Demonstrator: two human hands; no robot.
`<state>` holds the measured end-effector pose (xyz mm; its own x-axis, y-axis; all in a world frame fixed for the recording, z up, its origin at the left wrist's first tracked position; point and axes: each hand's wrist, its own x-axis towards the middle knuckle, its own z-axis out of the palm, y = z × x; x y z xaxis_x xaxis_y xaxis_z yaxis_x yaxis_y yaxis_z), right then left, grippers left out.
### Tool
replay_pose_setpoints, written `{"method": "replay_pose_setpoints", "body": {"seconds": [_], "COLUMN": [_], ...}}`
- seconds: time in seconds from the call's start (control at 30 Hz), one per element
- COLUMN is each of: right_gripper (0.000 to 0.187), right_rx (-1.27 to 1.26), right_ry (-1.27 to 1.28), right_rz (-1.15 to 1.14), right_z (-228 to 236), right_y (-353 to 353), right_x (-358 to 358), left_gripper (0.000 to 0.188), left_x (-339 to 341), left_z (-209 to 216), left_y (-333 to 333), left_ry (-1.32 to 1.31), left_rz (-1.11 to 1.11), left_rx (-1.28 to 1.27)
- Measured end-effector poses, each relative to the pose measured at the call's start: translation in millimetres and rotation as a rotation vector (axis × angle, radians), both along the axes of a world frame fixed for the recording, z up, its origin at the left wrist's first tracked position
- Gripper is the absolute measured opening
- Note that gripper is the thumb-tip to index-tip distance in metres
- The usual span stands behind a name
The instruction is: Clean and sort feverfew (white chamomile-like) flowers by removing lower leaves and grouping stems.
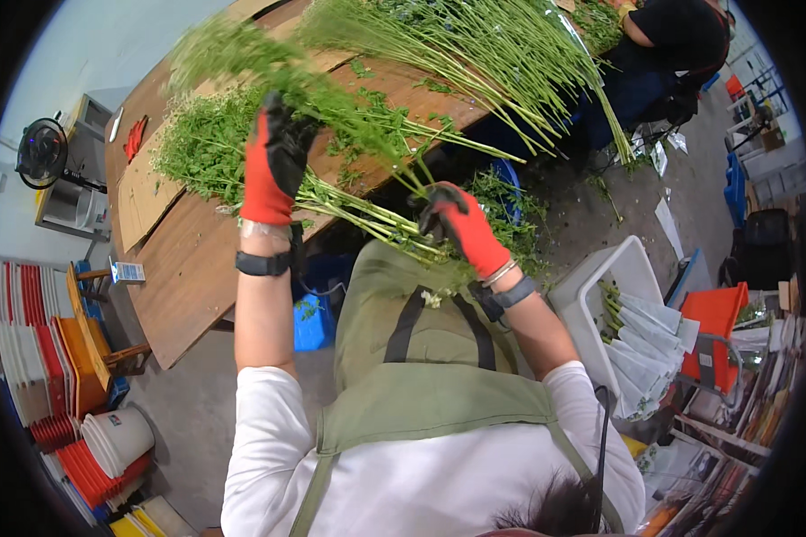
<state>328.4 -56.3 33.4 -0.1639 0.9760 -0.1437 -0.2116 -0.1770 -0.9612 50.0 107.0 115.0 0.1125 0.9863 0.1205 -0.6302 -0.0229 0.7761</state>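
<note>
While seemingly gripped, stems (367,215) in hands (273,161).

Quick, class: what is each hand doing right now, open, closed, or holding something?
Left hand: closed on a leafy stem.
Right hand: closed on the bunch of stems at the cut ends.
</note>
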Motion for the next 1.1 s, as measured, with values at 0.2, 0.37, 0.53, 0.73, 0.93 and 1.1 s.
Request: {"method": "replay_pose_setpoints", "body": {"seconds": [0.2, 0.37, 0.53, 0.73, 0.93, 1.1], "right_gripper": [0.033, 0.033, 0.025, 0.023, 0.022, 0.024], "right_rx": [-0.076, -0.145, -0.048, -0.07, 0.001, -0.35], "right_ry": [-0.021, 0.043, -0.191, -0.234, -0.259, 0.013], "right_rz": [-0.346, -0.234, -0.311, -0.123, -0.197, -0.382], "right_z": [3.0, -9.7, -1.2, -26.4, -38.1, -5.1], "right_y": [-30.1, -42.1, -57.4, -85.2, -100.0, -102.4], "right_x": [15.8, 36.3, 23.8, 57.2, 70.3, 54.2], "left_gripper": [0.053, 0.038, 0.019, 0.025, 0.052, 0.055], "left_x": [55.2, 88.1, 100.4, 27.4, 49.8, 60.2], "left_z": [-20.2, -49.2, -61.9, -85.9, -80.1, -93.3], "left_y": [-65.4, -78.8, -75.9, -0.4, -49.4, -70.5], "left_ry": [0.457, 0.502, 0.422, -0.159, 0.27, 0.377], "left_rz": [-0.159, -0.28, -0.259, -0.136, -0.216, 0.029], "left_rx": [-0.201, -0.096, -0.276, -0.397, -0.493, -0.259]}}
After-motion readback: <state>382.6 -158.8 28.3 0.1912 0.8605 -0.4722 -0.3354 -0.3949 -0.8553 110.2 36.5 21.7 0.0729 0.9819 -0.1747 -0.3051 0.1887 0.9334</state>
